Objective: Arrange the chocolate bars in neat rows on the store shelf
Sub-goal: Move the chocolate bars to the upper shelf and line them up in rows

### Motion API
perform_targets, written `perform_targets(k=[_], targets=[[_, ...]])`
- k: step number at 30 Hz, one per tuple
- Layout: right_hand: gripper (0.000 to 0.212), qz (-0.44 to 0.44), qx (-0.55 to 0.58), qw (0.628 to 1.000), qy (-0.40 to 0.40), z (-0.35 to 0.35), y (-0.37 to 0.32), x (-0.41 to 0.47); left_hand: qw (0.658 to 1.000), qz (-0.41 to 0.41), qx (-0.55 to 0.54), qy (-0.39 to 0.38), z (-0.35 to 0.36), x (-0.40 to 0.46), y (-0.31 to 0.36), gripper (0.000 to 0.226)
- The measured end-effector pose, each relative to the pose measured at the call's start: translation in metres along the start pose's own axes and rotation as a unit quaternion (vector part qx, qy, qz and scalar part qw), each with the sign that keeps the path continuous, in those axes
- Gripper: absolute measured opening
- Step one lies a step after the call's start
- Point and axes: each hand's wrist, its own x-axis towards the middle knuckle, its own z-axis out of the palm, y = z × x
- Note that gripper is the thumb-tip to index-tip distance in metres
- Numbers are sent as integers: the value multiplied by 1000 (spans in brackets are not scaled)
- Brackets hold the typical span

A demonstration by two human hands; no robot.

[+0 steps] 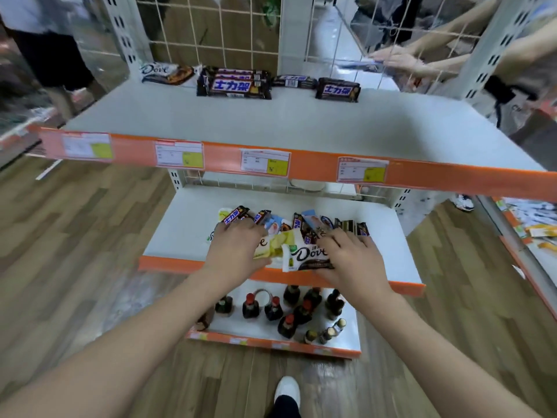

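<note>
A loose heap of chocolate bars (301, 223) lies on the middle shelf (180, 230). My left hand (238, 248) is down on the heap's left side, its fingers curled over a yellow Dove bar (278, 244). My right hand (351, 257) grips a white and brown Dove bar (304, 256) at the shelf's front edge. On the top shelf (211, 116), at the back, lie a Dove bar (165, 73), a stack of Snickers bars (235, 86), another dark bar (294, 81) and a single Snickers bar (337, 90).
Several dark bottles (289, 309) stand on the bottom shelf. Orange price strips (301, 161) edge each shelf. A wire grid (211, 28) backs the top shelf. Other people's arms (422, 55) reach in behind the grid at the right. My white shoe (287, 387) is on the wooden floor.
</note>
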Motion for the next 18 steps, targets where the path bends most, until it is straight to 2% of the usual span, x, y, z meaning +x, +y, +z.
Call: perform_targets(k=[5,18], targets=[[59,-5,-9,999,32,-44,0,-9,1000,15,-13,23,-41,-16,9,54],[56,-1,-58,997,46,-122,-6,5,997,56,0,55,-126,-26,15,53]])
